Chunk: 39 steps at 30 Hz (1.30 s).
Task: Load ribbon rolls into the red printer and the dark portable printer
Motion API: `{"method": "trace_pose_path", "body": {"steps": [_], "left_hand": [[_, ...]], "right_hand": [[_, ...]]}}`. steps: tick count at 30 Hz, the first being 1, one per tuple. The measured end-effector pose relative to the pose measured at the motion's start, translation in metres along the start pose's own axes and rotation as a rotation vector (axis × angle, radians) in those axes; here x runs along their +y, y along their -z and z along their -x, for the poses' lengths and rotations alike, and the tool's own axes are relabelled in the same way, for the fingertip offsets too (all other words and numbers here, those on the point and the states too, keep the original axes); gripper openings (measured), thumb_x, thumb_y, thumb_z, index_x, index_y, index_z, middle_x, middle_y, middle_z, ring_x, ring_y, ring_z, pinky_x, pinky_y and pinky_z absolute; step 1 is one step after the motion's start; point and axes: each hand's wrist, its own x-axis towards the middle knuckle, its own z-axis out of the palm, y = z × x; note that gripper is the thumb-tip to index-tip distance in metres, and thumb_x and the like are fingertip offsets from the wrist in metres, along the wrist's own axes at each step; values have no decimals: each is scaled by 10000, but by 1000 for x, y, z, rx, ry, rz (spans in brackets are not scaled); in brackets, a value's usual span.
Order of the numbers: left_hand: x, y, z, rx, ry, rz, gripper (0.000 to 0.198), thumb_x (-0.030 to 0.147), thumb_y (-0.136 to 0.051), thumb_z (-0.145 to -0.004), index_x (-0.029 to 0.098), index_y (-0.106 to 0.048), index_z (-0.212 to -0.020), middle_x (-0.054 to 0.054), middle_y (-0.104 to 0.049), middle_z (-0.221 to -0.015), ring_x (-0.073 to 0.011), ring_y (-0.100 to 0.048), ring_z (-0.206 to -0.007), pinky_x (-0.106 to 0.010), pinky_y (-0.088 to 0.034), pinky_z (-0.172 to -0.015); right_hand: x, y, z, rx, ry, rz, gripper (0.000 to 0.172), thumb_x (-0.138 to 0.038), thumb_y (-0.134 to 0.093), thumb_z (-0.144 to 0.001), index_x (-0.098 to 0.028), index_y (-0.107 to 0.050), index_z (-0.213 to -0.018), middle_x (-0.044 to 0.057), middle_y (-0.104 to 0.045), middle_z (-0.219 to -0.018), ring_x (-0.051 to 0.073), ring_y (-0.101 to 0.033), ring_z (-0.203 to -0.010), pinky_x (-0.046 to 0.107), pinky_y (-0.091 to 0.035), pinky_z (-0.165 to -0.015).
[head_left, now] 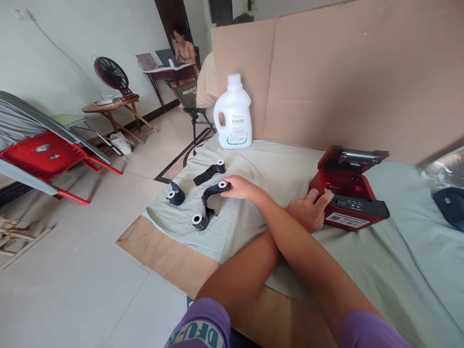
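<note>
My forearms cross, the right one over the left. My right hand (239,187) reaches left and pinches a small roll of black strip (222,185) with a white core. Its loose strip curves down to another black roll (197,221). Two more such rolls lie nearby: one with its strip unrolled (206,175) behind, and one with its end sticking up (175,194) at the left. My left hand (308,210) grips the near left corner of a red label printer (348,220), thumb on its upper edge, other fingers curled low. The printer's lid (353,157) stands raised, showing the red inside.
A white detergent bottle (235,116) stands behind the rolls against a cardboard panel (333,72). Pale green cloth (275,159) covers the work surface, with cardboard (163,241) along its edge. A dark object (449,205) lies far right. A person (184,50) sits at a distant desk.
</note>
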Motion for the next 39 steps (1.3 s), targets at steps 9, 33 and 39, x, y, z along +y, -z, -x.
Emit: {"method": "trace_pose_path", "body": {"steps": [9,33,39], "left_hand": [[-3,-3,0,12,12,15,526,216,-458,-887,281,-509,-1406,-67,-611,-1176,-213,-604,-820,-322,-529,-703],[-9,4,7,-37,-43,122,492,210,-490,-914,170,-507,-1404,-113,-614,-1337,-296,-596,-1169,-416,-478,-1037],[-5,3,8,-41,40,107,560,121,-453,-872,212,-472,-1424,-77,-629,-1367,-255,-645,-1158,-388,-518,-1003]], "right_hand": [[-2,-12,-23,51,-56,-504,151,-325,-682,-713,-196,-613,-749,-36,-599,-685,133,-562,-647,238,-418,-631],[-27,103,141,324,-57,-247,437,-321,-609,-837,-278,-463,-1247,-30,-614,-893,152,-583,-751,272,-459,-715],[-37,178,222,525,-42,53,443,-271,-569,-838,-275,-579,-1281,26,-626,-1004,169,-579,-736,325,-483,-746]]}}
